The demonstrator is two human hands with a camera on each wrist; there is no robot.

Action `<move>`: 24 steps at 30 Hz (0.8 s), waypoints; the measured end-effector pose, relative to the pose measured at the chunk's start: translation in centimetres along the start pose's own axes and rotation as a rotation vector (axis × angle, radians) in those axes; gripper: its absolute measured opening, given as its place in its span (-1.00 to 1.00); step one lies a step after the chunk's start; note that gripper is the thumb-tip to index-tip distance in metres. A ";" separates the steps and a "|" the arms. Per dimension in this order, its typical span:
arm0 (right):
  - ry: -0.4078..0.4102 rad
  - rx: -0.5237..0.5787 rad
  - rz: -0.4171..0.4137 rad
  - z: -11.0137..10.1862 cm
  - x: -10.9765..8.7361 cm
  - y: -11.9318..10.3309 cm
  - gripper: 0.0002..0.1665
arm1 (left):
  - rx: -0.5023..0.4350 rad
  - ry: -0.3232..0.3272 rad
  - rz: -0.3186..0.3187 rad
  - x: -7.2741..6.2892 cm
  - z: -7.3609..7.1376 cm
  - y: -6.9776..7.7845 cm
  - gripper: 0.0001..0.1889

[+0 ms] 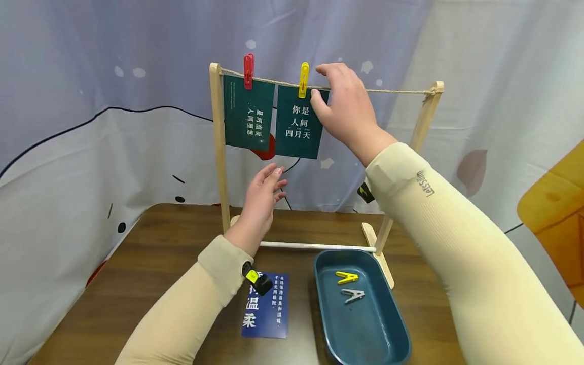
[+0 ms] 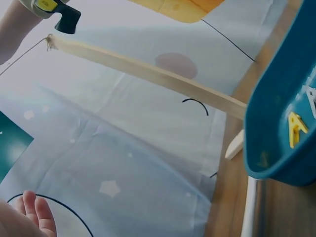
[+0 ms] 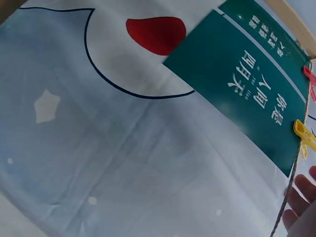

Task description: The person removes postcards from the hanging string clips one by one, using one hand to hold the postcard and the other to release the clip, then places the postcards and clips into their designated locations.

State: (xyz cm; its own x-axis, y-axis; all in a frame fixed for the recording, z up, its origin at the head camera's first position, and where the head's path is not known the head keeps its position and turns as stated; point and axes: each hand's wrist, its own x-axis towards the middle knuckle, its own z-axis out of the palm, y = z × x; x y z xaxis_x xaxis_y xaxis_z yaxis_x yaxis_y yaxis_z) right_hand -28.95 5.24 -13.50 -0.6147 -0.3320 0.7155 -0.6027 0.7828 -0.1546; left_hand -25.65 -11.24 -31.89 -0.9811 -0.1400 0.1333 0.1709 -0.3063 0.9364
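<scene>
Two dark green cards hang from a string (image 1: 388, 91). A red clothespin (image 1: 248, 71) holds the left card (image 1: 237, 111); a yellow clothespin (image 1: 303, 80) holds the right card (image 1: 298, 144) by its top edge. Just right of the yellow clothespin is my right hand (image 1: 347, 99), thumb and fingers spread apart, thumb tip near the card's upper corner. My left hand (image 1: 262, 195) is below the cards with relaxed fingers and nothing in its grasp. In the right wrist view, the right hand's fingers (image 3: 301, 195) are beside the string, below the yellow clothespin.
The string runs between two wooden posts (image 1: 219, 152) joined by a white bottom bar (image 1: 315, 246). A blue tray (image 1: 360, 329) in front holds a yellow clothespin (image 1: 347, 277) and a grey one (image 1: 353, 295). A blue card (image 1: 269, 324) lies on the brown table, partly under the left wrist.
</scene>
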 end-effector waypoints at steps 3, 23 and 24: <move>-0.108 0.027 0.115 -0.2 1.2 -0.7 -0.34 | -0.020 0.016 -0.011 0.5 0.4 0.5 -0.46; -0.354 0.269 0.277 -0.6 3.1 -2.3 -0.36 | -0.044 0.108 -0.027 1.3 2.3 1.8 -0.68; -0.353 0.264 0.273 -0.6 3.1 -2.2 -0.37 | -0.045 0.108 -0.030 1.3 2.3 1.8 -0.67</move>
State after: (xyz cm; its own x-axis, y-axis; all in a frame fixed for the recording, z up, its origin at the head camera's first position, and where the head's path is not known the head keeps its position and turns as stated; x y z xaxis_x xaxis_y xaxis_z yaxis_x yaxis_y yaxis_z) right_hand -29.15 2.81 -10.52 -0.8745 -0.3268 0.3585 -0.4758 0.7216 -0.5029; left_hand -26.86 -9.81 -29.28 -0.9708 -0.2300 0.0679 0.1483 -0.3533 0.9237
